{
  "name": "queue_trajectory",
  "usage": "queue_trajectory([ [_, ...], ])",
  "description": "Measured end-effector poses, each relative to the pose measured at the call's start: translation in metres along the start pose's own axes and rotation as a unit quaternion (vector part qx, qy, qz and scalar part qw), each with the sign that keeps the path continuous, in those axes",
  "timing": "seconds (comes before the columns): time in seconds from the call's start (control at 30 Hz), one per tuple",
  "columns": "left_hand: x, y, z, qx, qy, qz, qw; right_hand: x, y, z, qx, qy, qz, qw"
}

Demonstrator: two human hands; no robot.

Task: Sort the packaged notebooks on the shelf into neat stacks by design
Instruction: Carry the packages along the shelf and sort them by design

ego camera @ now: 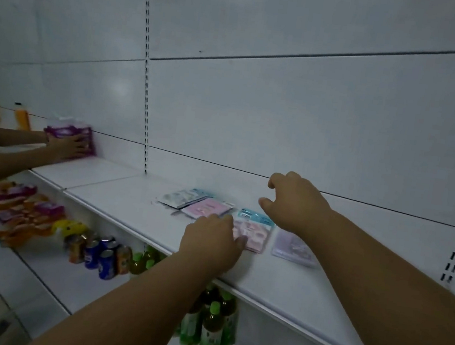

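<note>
Several packaged notebooks lie flat on the white shelf [119,202]. At the back left is a pale blue-and-white notebook [181,197], and a pink notebook [207,207] lies beside it. A pink notebook with a blue header [256,230] sits in the middle, and a lilac notebook [293,247] lies to its right. My left hand [212,239] rests palm down on the left part of the blue-header notebook, fingers fairly straight. My right hand [294,202] hovers above the notebooks with loosely curled fingers, holding nothing.
Another person's hands [66,146] hold purple packs [71,131] at the shelf's far left, near orange bottles [22,115]. The lower shelf carries snack packets [16,203], drink cans [102,251] and green bottles [209,330]. A slotted upright [146,99] divides the back panel.
</note>
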State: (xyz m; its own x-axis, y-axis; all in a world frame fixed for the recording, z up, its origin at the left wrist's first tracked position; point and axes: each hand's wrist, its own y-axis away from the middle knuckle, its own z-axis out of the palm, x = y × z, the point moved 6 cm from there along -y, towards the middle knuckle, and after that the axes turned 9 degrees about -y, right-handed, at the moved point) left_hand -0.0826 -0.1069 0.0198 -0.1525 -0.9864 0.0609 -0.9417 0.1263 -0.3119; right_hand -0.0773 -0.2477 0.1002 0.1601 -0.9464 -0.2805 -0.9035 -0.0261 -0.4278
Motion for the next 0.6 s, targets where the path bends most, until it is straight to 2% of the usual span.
queue_trajectory([
  [0.13,0.003,-0.041,0.023,-0.047,0.025,-0.002,0.999,0.013,-0.010,0.012,0.011,0.025,0.043,0.999],
  [0.27,0.008,-0.068,0.033,-0.079,-0.005,0.044,0.996,0.035,0.000,0.021,0.017,0.042,0.121,0.992],
  [0.33,0.007,-0.081,0.034,-0.105,0.013,0.059,0.993,0.041,0.006,0.027,0.011,0.055,0.153,0.987],
  [0.5,0.001,-0.097,0.025,-0.119,0.108,0.072,0.984,0.044,0.019,0.035,0.028,0.081,0.212,0.973],
  [0.6,-0.008,-0.106,0.018,-0.113,0.237,0.055,0.963,0.045,0.023,0.045,0.022,0.084,0.243,0.966],
])
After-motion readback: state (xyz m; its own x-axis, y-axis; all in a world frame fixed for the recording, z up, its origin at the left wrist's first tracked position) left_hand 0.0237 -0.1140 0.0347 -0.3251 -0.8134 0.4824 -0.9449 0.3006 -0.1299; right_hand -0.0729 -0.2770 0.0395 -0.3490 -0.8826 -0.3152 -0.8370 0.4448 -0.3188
